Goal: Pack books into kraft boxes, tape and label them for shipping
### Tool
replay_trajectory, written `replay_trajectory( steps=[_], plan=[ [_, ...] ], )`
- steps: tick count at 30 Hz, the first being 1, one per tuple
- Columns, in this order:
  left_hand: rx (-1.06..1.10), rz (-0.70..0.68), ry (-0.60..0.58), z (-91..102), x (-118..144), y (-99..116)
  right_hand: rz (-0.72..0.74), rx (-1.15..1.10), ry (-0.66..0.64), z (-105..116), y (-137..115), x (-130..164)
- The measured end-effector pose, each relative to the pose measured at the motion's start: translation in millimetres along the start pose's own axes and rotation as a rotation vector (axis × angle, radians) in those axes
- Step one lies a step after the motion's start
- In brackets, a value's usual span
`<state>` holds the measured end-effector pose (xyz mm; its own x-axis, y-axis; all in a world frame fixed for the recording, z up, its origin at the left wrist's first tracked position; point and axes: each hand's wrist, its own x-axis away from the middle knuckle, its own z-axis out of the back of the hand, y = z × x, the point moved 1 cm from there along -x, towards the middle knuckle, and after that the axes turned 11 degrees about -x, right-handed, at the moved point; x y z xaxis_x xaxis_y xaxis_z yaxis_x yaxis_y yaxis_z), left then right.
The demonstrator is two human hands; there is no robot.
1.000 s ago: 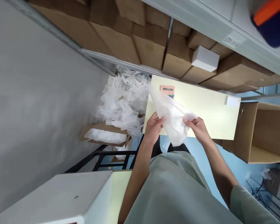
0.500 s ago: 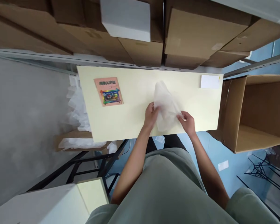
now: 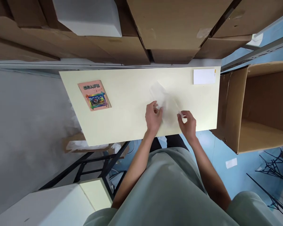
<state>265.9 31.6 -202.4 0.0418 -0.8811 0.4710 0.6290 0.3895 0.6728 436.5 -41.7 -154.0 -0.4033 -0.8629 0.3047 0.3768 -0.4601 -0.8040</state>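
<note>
Between my hands is a thin, see-through plastic bag (image 3: 168,103), low over the pale tabletop (image 3: 127,94). My left hand (image 3: 153,117) pinches its left side with curled fingers. The bag's right edge is caught between thumb and fingers of my right hand (image 3: 187,125). Its outline is faint against the table, so I cannot make out whether anything is inside. A pink booklet (image 3: 94,95) with a colourful framed picture lies to the left, apart from both hands. At the table's far right corner rests a white card or stack of paper (image 3: 204,76).
Cardboard boxes (image 3: 179,25) and a white box (image 3: 89,18) fill the shelf above the table's far edge. A large open carton (image 3: 231,110) stands against the right end. Black metal legs (image 3: 103,166) and a white-topped surface (image 3: 56,204) are at lower left.
The bag has turned from bunched and whitish to flatter and more see-through, with both hands still at its edges. My view has shifted, so the booklet appears further left.
</note>
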Motion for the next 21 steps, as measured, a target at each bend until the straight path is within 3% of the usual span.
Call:
replay_trajectory(
  steps=[5,8,10,15,18,21],
  plan=[
    [0.205,0.046,-0.094,19.4,5,-3,0.219,0.037,-0.257,-19,-42,25],
    [0.435,0.200,-0.246,35.4,7,-2,0.346,0.134,-0.432,-39,-49,31],
    [0.476,0.241,-0.290,47.4,8,-3,0.415,0.183,-0.524,-51,-49,33],
    [0.302,0.209,-0.161,68.8,2,-25,0.546,0.143,-0.672,-69,-38,34],
    [0.148,0.225,-0.047,74.8,-4,-47,0.540,0.078,-0.636,-71,-26,18],
    [-0.049,0.235,0.029,78.6,-8,-63,0.365,0.160,-0.370,-71,-10,-23]
  ],
)
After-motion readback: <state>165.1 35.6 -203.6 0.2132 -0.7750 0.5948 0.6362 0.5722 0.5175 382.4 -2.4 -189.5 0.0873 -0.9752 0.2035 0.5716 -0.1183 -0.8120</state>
